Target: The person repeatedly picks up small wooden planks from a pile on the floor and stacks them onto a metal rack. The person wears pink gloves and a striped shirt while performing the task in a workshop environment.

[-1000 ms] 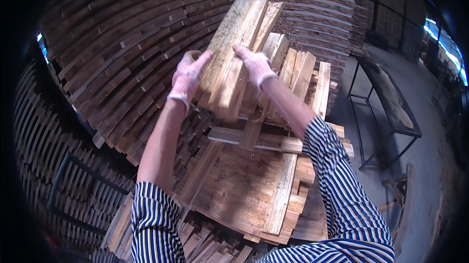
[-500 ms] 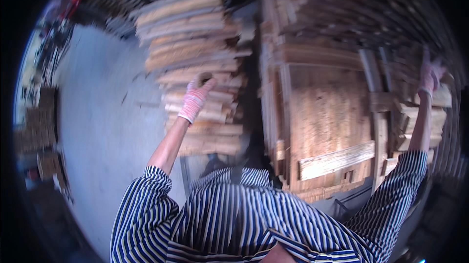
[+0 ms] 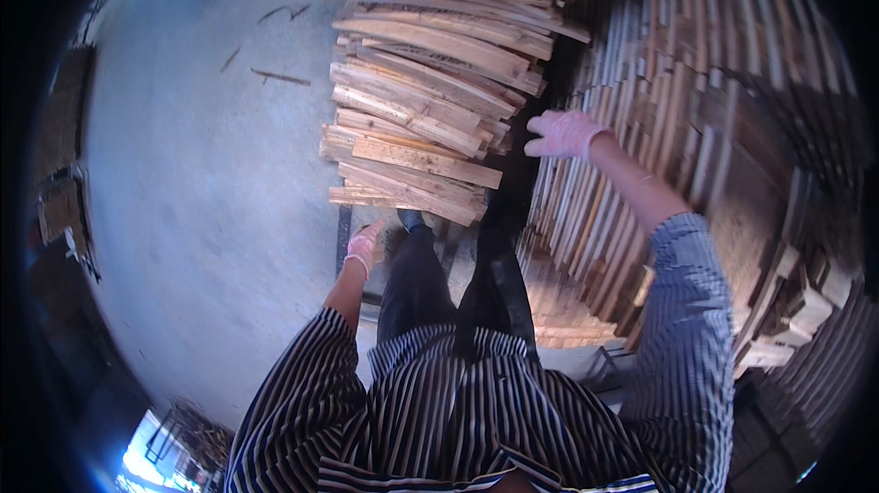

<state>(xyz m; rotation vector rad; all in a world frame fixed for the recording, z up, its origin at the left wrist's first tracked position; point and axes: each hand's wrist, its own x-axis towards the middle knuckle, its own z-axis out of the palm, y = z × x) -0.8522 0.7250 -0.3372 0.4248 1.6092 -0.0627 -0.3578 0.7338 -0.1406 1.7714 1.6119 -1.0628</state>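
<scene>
My left hand [image 3: 364,248], in a pink-and-white knit glove, hangs low beside my leg, just below the near end of a stack of wooden boards [image 3: 417,159]. Its fingers are curled, with a small tan patch at the palm side that I cannot make out. My right hand [image 3: 560,134], gloved alike, reaches across the dark gap to the right of the boards. Its fingers stretch leftward and apart, holding nothing. The boards are rough, pale brown strips, laid crosswise in uneven layers, some askew.
On the right stand dense rows of upright wooden slats [image 3: 604,191], blurred. Short wood blocks [image 3: 797,310] lie at the lower right. Thin wood splinters [image 3: 280,77] are on the grey concrete floor [image 3: 201,191]. Brown boxes [image 3: 62,209] line the left edge.
My view has swung to the right-hand slats and board stack. My left hand has dropped toward my leg. The right hand has come in from the far right to beside the boards.
</scene>
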